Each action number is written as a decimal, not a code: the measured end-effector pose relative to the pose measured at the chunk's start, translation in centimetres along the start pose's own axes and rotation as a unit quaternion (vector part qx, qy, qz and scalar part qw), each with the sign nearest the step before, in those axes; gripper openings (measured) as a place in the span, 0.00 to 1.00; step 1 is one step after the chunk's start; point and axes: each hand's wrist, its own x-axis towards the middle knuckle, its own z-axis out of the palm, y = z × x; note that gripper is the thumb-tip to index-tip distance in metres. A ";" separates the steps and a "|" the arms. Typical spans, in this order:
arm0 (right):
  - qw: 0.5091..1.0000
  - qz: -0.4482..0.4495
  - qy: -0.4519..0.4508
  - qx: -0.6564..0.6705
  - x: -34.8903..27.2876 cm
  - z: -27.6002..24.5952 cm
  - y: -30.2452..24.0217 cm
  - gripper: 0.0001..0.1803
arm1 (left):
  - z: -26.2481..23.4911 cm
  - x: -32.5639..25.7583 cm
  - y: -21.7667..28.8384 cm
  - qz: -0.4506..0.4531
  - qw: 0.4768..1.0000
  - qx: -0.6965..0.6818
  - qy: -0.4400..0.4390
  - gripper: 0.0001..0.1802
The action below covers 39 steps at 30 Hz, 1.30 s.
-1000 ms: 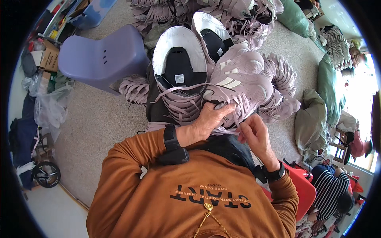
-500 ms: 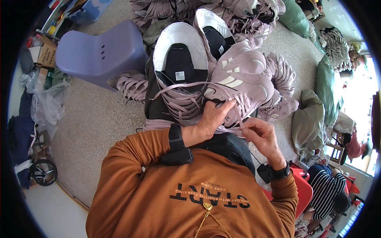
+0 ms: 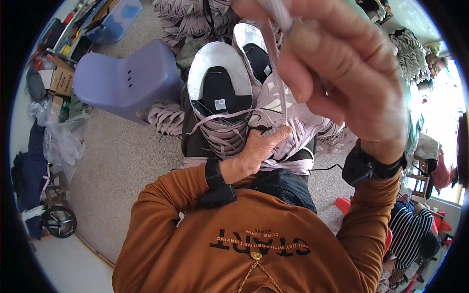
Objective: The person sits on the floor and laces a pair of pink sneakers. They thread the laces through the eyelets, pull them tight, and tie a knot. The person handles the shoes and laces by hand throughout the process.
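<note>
My left hand [image 3: 259, 152] grips a pale pink shoe upper [image 3: 299, 122] at its laced edge, thumb on top and the other fingers partly hidden. High up and close to the camera, my right hand [image 3: 349, 73] pinches a pink shoelace [image 3: 280, 90]. The lace runs taut from the upper's eyelets to those fingers. Left of that upper, on my lap, lies a stack of laced pink uppers [image 3: 222, 134]; its top one has a white lining [image 3: 198, 71] and a black inside with a white label. A second white-lined upper [image 3: 244, 36] sits behind, partly covered by my right hand.
A purple plastic chair [image 3: 129, 73] stands at the left, with a blue bin [image 3: 119, 24] beyond it. More bundled uppers [image 3: 190, 22] lie ahead on the speckled floor. Clear plastic bags [image 3: 63, 136] and a small wheel [image 3: 58, 221] are far left. A person in stripes [image 3: 408, 232] sits at right.
My right hand has risen from beside the upper to high near the camera, drawing the shoelace up into a long taut line. My left hand stays on the upper.
</note>
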 end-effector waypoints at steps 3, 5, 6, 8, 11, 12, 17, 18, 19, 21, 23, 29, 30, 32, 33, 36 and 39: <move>0.988 0.154 0.014 -0.022 -2.5 -1.7 3.8 0.11 | 0.2 0.2 -0.3 0.023 1.000 -0.015 -0.007 0.18; 0.960 0.277 0.047 -0.022 -5.8 -2.5 7.0 0.09 | 0.4 0.1 -0.3 0.002 1.000 -0.007 -0.006 0.17; 0.951 0.307 0.042 -0.023 -7.3 -2.7 8.3 0.11 | 0.3 0.0 -0.4 -0.002 1.000 -0.008 -0.006 0.17; 0.924 0.376 0.061 0.023 -10.9 -3.0 11.2 0.11 | 0.2 -0.1 -0.4 -0.011 1.000 -0.005 -0.015 0.16; 0.914 0.395 0.081 0.040 -13.2 -2.3 13.1 0.11 | -0.8 -0.4 0.3 -0.043 0.997 0.035 -0.050 0.16; 0.911 0.401 0.088 0.029 -13.5 -2.1 13.4 0.11 | -1.4 -0.6 0.2 0.031 0.988 0.129 -0.074 0.15; 0.914 0.400 0.071 0.002 -13.2 -1.6 13.3 0.11 | -1.4 -1.4 0.6 0.085 0.959 0.257 -0.083 0.15; 0.915 0.399 0.065 0.003 -13.3 -1.6 13.1 0.11 | -1.1 -1.3 0.7 0.054 0.973 0.213 -0.065 0.15; 0.914 0.399 0.067 -0.007 -13.3 -1.6 12.7 0.10 | -0.6 -1.0 0.3 0.017 0.991 0.128 -0.040 0.15; 0.914 0.400 0.070 -0.027 -13.6 -1.3 12.0 0.10 | -0.4 -0.7 0.2 -0.019 0.999 0.030 -0.018 0.14; 0.917 0.385 0.092 -0.050 -16.0 -2.4 12.2 0.09 | -0.3 -0.7 0.4 -0.016 1.000 0.006 -0.025 0.14; 0.901 0.410 0.138 -0.034 -21.7 -3.3 12.3 0.07 | -0.1 -0.7 0.1 -0.012 0.999 -0.024 -0.028 0.13; 0.899 0.413 0.141 -0.033 -22.2 -3.2 12.4 0.07 | -0.3 -0.6 0.1 -0.016 0.999 -0.015 -0.034 0.15; 0.917 0.368 0.121 -0.097 -22.8 -3.2 12.7 0.07 | -0.8 -0.4 -0.1 -0.022 0.998 0.003 -0.051 0.19; 0.929 0.319 0.096 -0.163 -23.2 -3.4 13.1 0.06 | -0.8 -0.3 -0.3 -0.019 0.998 0.008 -0.056 0.19; 0.909 0.277 0.043 -0.308 -21.7 -3.9 11.7 0.06 | -1.1 -0.2 -0.5 -0.005 0.998 0.018 -0.063 0.17; 0.898 0.242 0.088 -0.356 -19.3 -6.0 10.0 0.04 | -1.1 -0.2 0.0 -0.007 0.996 0.022 -0.087 0.15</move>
